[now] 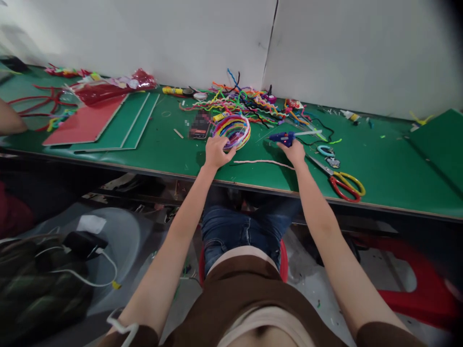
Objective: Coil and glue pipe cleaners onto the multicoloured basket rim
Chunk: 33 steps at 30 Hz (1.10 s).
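Note:
My left hand (218, 153) grips the near left rim of a small round basket (231, 129) coiled from colourful fuzzy pipe cleaners. The basket is tilted on the green table, its opening facing me. In my right hand (294, 152) is a blue glue gun (283, 139) with a small red light on it. Its nozzle points left toward the basket, a little apart from it. A pale glue stick (307, 132) extends from its back end. Between my hands a pale pink pipe cleaner (264, 161) lies near the table's front edge.
Loose pipe cleaners (246, 102) are heaped along the wall. Scissors (347, 185) with red and yellow handles lie right, by a light-blue ring-shaped item (325, 150). A phone (201, 126) rests behind my left hand. Red and green boards (90, 120) lie left, near another person's arm (10, 119).

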Motion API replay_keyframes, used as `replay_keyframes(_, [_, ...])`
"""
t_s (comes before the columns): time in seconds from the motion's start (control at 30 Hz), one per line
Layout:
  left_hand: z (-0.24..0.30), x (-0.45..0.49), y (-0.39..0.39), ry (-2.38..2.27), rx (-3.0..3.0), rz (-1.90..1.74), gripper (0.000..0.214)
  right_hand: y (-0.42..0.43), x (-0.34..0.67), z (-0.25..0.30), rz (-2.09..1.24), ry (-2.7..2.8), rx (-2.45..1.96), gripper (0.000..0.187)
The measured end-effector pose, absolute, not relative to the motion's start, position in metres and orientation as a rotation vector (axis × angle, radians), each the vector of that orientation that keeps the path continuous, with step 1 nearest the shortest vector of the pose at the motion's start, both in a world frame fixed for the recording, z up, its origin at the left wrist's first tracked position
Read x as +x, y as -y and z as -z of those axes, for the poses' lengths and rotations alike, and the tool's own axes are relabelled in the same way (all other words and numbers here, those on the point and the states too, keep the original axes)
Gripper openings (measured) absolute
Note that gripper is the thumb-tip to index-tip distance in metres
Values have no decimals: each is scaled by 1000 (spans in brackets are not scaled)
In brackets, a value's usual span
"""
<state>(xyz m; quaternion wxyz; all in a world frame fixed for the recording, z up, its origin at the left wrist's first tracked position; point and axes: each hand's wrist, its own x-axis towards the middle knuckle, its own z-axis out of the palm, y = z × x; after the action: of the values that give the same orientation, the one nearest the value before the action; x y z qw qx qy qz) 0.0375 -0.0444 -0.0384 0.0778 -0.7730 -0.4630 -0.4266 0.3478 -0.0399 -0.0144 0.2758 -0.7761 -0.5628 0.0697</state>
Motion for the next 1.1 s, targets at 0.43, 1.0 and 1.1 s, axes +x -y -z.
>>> replay_keyframes(0.43, [38, 40, 44, 1472, -2291, 1447, 22, 117, 278, 28, 31, 1855, -1359, 20])
replay_keyframes(1.0, [32, 28, 54, 1365, -2309, 1442, 30, 111, 250, -40, 134, 2117, -1133, 21])
replay_keyframes(1.1, [31, 29, 54, 1415, -2276, 1487, 34, 99, 241, -48, 191, 2170, -1115, 21])
